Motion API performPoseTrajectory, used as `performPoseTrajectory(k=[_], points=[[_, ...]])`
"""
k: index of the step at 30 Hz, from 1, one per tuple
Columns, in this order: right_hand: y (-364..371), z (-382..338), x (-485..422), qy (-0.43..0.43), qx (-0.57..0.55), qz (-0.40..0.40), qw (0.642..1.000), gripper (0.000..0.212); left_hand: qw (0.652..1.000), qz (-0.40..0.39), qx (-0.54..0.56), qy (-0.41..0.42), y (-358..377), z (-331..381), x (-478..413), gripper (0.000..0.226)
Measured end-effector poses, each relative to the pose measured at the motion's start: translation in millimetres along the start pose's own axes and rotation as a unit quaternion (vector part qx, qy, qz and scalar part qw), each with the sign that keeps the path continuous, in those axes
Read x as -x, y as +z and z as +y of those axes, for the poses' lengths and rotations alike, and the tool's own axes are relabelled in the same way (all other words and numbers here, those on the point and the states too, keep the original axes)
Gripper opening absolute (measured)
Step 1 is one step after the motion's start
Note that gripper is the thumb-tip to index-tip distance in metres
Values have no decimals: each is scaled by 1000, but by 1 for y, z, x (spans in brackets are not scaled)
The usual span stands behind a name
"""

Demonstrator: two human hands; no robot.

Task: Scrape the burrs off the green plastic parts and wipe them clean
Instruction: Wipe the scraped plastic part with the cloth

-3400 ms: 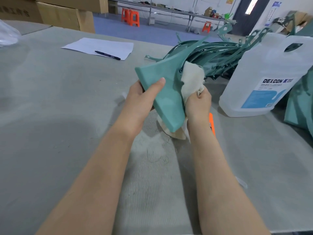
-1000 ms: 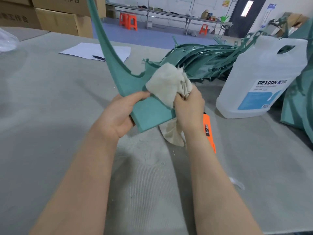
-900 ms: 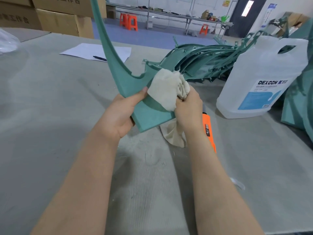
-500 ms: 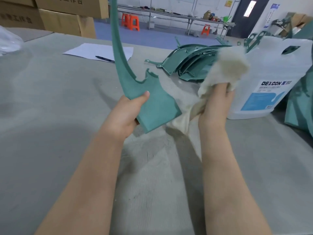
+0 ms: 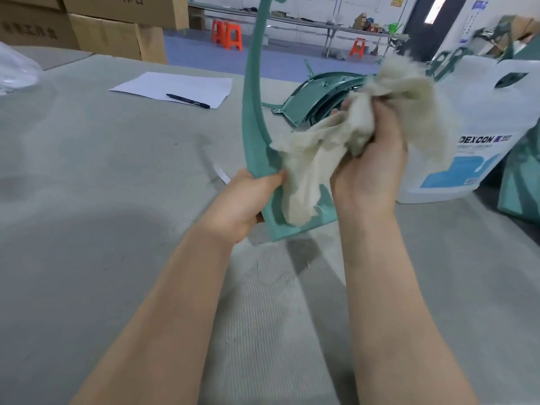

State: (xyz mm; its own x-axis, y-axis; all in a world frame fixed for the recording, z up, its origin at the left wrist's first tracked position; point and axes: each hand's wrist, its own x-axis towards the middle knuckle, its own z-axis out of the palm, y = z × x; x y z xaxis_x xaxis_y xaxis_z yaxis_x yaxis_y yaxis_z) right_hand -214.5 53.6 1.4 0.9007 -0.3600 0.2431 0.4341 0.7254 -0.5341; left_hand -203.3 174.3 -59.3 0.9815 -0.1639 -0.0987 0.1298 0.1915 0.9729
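Observation:
A green plastic part (image 5: 253,118) stands upright above the table, its long curved arm running up out of the top of the view. My left hand (image 5: 242,197) grips the part's wide lower end from the left. My right hand (image 5: 368,168) holds a crumpled off-white cloth (image 5: 318,159), raised to the right of the part. A loose end of the cloth hangs over the part's lower face. A pile of more green parts (image 5: 318,97) lies behind the hands.
A large white jug (image 5: 491,133) labelled DEXCON stands at the right, with another green part (image 5: 517,185) beside it. A sheet of paper (image 5: 172,87) with a black pen (image 5: 188,100) lies at the back left. Cardboard boxes (image 5: 117,30) stand behind the grey table (image 5: 87,200).
My right hand lifted the cloth off the part's lower face and raised it to the right, then came partly back. My left hand tilted the part more upright. The orange tool is no longer in view.

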Motion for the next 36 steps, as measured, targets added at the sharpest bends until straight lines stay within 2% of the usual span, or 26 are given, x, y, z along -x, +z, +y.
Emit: performPoseTrajectory(k=[1,2,4,5,9,10,12,13,15,17,20,21,23,25,27,29,32,34,36], points=[[-3,4,-1,-10,98,5,995,24,1000,-3,20,-2,0,1,0,11],[-6,9,0,-26,220,-3,975,26,999,-5,43,-1,-1,2,0,10],[-22,21,-2,-95,437,-25,894,22,996,-3,94,-1,-2,5,1,10],[-28,25,-2,-121,507,-33,853,20,994,2,112,0,-3,6,1,11],[-36,35,-1,-118,709,-71,691,35,989,51,140,23,-7,9,2,12],[-35,36,-1,-111,735,-83,663,40,986,65,149,30,-7,10,2,12],[-31,38,4,-78,762,-133,629,46,981,97,164,48,-8,13,3,12],[-27,41,9,-56,764,-171,620,48,978,113,164,57,-8,13,3,12],[-19,52,21,-14,747,-224,626,53,976,128,163,68,-8,15,5,17],[-12,62,33,-5,734,-248,632,59,971,103,207,64,-8,15,8,24],[-8,67,40,-10,699,-255,668,74,960,47,272,44,-12,16,13,33],[-10,67,40,-27,699,-261,665,76,955,28,294,32,-13,18,14,35],[-14,66,36,-74,719,-275,635,72,940,-11,341,7,-15,21,13,40],[-18,67,30,-106,736,-257,617,68,938,-3,348,7,-14,24,12,40],[-22,64,17,-103,759,-199,611,68,946,5,322,32,-10,23,11,33],[-29,56,1,-71,792,-118,595,67,959,7,280,45,-3,21,12,27],[-38,38,-18,-11,798,-43,601,60,973,7,229,37,3,18,13,28],[-41,33,-21,-13,811,-37,584,54,977,11,212,33,5,16,13,29],[-36,37,-11,-22,826,-77,559,56,974,13,225,36,7,17,11,29]])
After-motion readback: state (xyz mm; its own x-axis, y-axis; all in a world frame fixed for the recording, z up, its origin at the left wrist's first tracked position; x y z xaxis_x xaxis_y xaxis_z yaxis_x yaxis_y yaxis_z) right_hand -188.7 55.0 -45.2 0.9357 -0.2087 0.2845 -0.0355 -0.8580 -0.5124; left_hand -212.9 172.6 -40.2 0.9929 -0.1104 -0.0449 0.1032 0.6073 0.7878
